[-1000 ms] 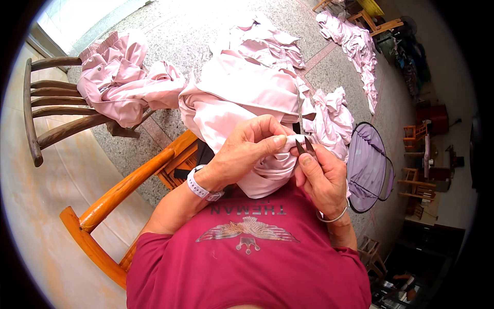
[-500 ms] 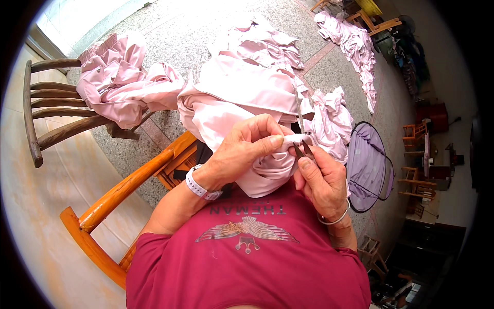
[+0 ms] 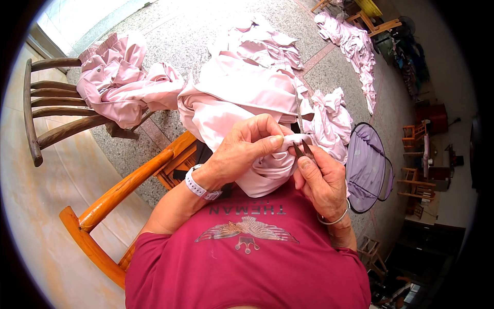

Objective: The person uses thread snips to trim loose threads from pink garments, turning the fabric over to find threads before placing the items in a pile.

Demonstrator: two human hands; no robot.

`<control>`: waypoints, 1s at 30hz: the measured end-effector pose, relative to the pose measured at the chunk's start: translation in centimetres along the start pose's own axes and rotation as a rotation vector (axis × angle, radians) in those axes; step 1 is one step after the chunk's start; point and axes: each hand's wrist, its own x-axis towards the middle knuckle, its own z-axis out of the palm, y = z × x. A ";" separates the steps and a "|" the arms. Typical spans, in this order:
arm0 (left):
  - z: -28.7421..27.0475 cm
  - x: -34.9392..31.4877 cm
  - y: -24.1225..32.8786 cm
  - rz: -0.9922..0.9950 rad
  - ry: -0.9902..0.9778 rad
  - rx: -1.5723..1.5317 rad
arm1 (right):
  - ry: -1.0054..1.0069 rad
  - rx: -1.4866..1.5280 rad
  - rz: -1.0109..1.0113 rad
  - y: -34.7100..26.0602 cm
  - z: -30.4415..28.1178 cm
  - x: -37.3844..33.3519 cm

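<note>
A pale pink garment (image 3: 236, 90) lies bunched over my lap and spreads away from me. My left hand (image 3: 249, 144) is closed, with thumb and fingers pinching an edge of this garment. In my right hand (image 3: 321, 175) are small dark thread snips (image 3: 303, 151), their two pointed blades slightly apart. The blade tips are right beside the pinched edge, and I cannot tell whether they touch a thread. My right fingers hide the handles of the snips and also rest close against the cloth.
More pink garments hang on a dark wooden chair (image 3: 62, 100) at the left. A pink cloth pile (image 3: 329, 121) and a lilac mesh hamper (image 3: 368, 167) are to the right. An orange wooden chair (image 3: 123, 188) is at my left side. Farther pink clothes (image 3: 352, 46) lie at upper right.
</note>
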 end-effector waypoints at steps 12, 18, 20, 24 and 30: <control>-0.3 -0.1 -1.1 -0.022 0.000 0.008 | 0.066 -0.047 -0.125 0.4 0.8 0.8; -0.3 -0.2 -0.7 -0.078 0.081 0.076 | 0.141 0.246 -0.009 0.4 0.3 1.2; -0.5 -0.2 -0.5 -0.096 0.093 0.062 | 0.095 0.193 0.038 -0.7 0.1 0.7; -0.1 -0.2 -0.2 -0.079 0.084 0.028 | -0.012 -0.022 0.013 -0.8 0.5 0.2; -0.1 -0.3 -0.3 -0.082 0.086 0.006 | -0.014 -0.174 0.046 -1.6 0.4 0.1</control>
